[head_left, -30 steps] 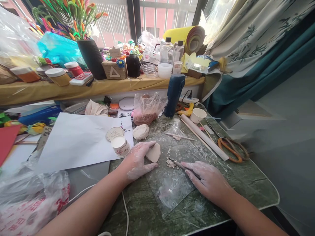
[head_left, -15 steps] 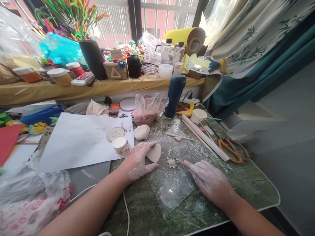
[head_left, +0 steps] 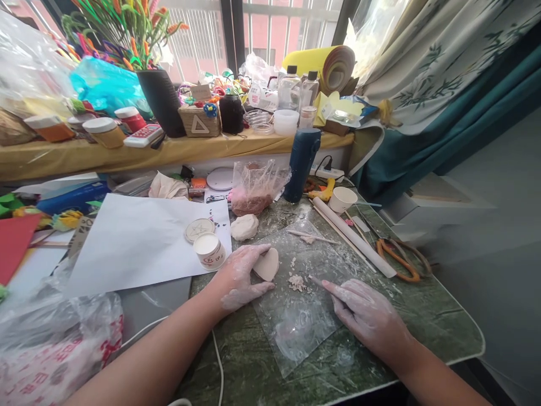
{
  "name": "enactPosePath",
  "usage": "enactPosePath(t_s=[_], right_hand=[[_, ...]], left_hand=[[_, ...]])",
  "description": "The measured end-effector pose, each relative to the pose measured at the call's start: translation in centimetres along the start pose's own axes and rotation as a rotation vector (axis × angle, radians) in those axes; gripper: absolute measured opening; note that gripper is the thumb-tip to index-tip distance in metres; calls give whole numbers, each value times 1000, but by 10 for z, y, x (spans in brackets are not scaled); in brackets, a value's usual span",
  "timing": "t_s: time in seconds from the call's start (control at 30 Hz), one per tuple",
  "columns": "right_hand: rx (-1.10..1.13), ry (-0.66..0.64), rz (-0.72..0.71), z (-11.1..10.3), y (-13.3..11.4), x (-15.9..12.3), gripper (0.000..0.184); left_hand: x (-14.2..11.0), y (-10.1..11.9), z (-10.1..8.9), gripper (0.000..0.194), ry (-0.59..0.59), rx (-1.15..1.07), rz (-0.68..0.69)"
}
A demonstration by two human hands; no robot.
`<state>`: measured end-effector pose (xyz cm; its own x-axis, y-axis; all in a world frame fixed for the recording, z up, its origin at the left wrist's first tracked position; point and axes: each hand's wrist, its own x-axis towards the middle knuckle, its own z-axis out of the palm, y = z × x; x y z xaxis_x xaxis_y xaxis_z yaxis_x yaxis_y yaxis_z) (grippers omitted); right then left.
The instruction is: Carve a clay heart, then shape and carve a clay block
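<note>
Powder-dusted, my left hand (head_left: 240,279) curves around a flat, rounded piece of pale clay (head_left: 267,265), fingers along its far side and thumb stretched out on the near side. My right hand (head_left: 369,307) is closed on a thin stick-like tool (head_left: 315,279), whose tip points at a small heap of clay crumbs (head_left: 297,283); its handle is hidden in the hand. The crumbs lie on a clear plastic sheet (head_left: 291,335). A larger clay lump (head_left: 244,226) sits beyond my left hand. Another thin stick (head_left: 315,237), with clay on it, rests on the sheet.
White paper (head_left: 139,237) lies left, bearing an opened jar (head_left: 209,251) and its lid (head_left: 199,230). Behind stand a bag of reddish clay (head_left: 257,192) and a dark blue bottle (head_left: 301,166). A white roller (head_left: 355,239), orange-handled scissors (head_left: 399,262) and a paper cup (head_left: 342,199) are right.
My right hand has shifted slightly right, drawing the tool's tip away from the crumbs. My left hand keeps its hold on the clay piece. The view has moved a little.
</note>
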<state>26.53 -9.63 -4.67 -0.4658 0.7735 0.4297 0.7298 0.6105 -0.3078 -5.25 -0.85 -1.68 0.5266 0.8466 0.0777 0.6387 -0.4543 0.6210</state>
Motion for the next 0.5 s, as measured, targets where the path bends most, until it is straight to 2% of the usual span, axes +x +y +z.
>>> enactPosePath(t_s=[0.13, 0.2, 0.3, 0.4, 0.5], right_hand=[[23, -82, -21, 1, -2, 0, 44], [12, -20, 13, 1, -3, -3, 40], [49, 49, 145, -1, -3, 0, 33], [143, -36, 304, -3, -1, 21, 32], [244, -134, 351, -1, 4, 53, 35]], left_hand=[[0, 0, 2, 80, 21, 0, 15], [0, 0, 4, 80, 36, 14, 21], [-1, 2, 4, 79, 45, 36, 19], [-1, 3, 4, 78, 39, 34, 19], [-1, 2, 3, 78, 43, 22, 21]])
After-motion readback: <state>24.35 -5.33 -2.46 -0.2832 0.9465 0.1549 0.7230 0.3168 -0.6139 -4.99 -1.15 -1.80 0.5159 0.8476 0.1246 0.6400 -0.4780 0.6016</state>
